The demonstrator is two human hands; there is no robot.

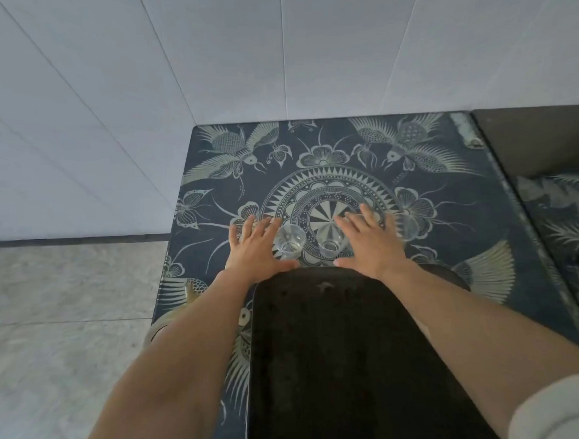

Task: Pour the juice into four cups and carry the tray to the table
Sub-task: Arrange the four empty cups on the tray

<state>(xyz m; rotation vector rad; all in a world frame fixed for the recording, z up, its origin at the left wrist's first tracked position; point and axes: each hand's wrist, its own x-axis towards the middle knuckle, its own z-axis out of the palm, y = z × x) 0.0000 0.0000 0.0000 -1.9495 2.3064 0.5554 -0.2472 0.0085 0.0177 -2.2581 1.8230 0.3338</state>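
Layout around the tray (335, 349)
Two cups (290, 240) stand just beyond its far edge on the table (478, 212), side by side.

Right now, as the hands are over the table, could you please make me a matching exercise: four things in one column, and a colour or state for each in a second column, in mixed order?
Column one
1. tray
2. left cup
3. tablecloth
4. left hand

Column two
A. clear, see-through
B. dark blue with pale birds and flowers
C. open, fingers spread
D. plain black, nearest the person

Right pairs: 1-D, 2-A, 3-B, 4-C.
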